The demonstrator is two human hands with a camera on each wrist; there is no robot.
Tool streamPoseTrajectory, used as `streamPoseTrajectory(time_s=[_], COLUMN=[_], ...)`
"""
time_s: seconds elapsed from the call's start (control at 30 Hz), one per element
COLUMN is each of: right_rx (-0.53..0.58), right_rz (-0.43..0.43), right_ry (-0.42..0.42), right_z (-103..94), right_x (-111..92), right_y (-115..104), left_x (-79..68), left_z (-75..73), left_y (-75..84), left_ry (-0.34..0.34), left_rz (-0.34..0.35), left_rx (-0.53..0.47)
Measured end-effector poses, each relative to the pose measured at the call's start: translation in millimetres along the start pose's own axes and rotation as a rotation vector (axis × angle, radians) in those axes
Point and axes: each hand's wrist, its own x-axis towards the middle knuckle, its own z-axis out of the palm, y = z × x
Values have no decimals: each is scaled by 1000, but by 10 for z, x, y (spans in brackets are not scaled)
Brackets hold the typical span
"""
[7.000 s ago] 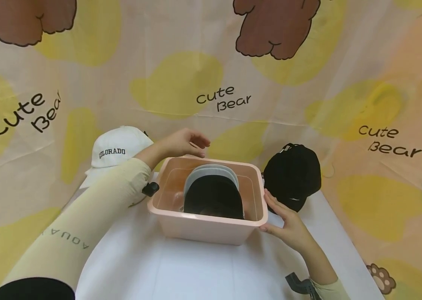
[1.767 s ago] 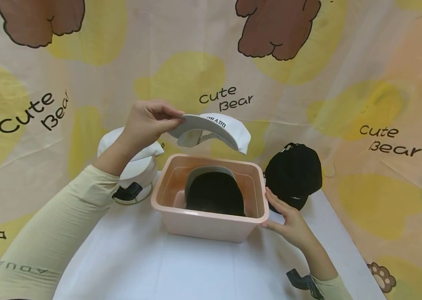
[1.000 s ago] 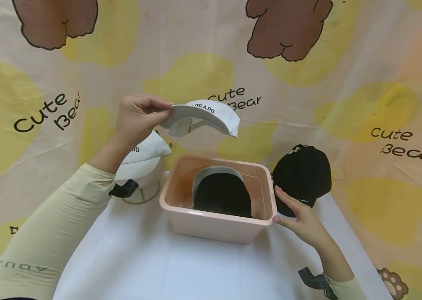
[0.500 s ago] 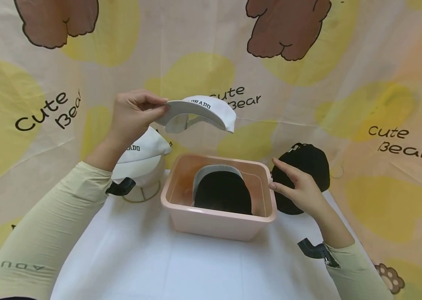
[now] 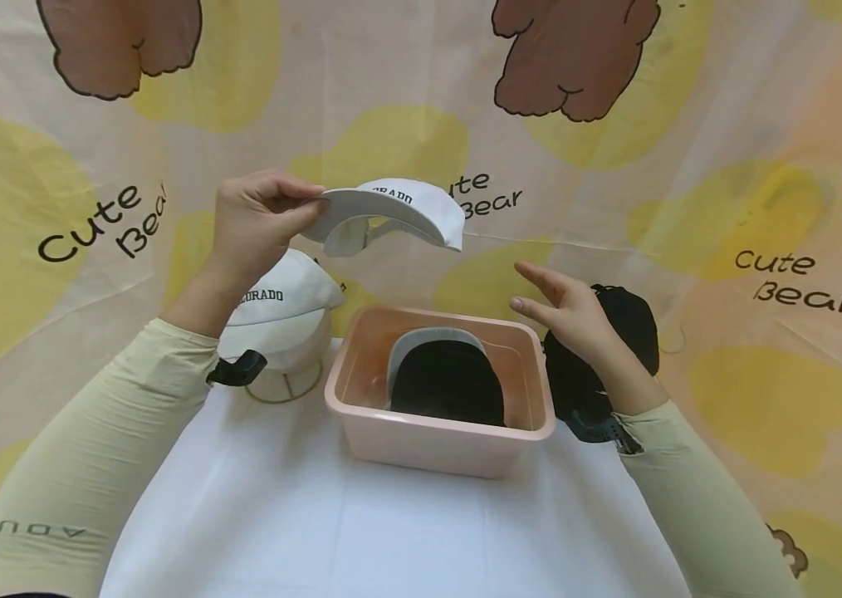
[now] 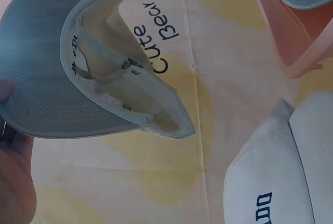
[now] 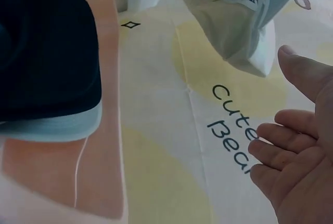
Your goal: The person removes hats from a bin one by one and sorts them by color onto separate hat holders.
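Observation:
My left hand (image 5: 260, 218) pinches the brim of a white baseball cap (image 5: 421, 199) and holds it in the air above the pink bin's back left. In the left wrist view the cap's grey underbrim (image 6: 47, 63) and hollow inside face the camera. My right hand (image 5: 566, 320) is raised over the bin's back right, fingers extended and apart from the cap, touching nothing. Inside the pink bin (image 5: 436, 453) lie a black cap (image 5: 447, 382) and, behind it, a light grey brim (image 5: 413, 336).
Another white COLORADO cap (image 5: 279, 291) sits on a white stand (image 5: 282, 345) with a wire base, left of the bin. Right of the bin is a black cap (image 5: 626, 324), partly hidden by my right arm. A printed cloth (image 5: 585, 191) hangs behind the white table (image 5: 391, 531).
A white cap has come out of the bin in my left hand, drifting up and left lately. My right hand has left the bin's right rim and risen toward the held cap.

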Motion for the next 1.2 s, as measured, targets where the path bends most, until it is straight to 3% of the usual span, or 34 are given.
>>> streamPoseTrajectory(time_s=[0.5, 1.2], right_rx=[101, 315], right_rz=[-25, -3], right_ry=[37, 42], right_z=[325, 803], right_x=[527, 940], right_y=[16, -57], left_x=[-22, -77], left_z=[10, -28], left_y=[-80, -137], left_ry=[26, 56], left_rz=[4, 2], left_rx=[-19, -44])
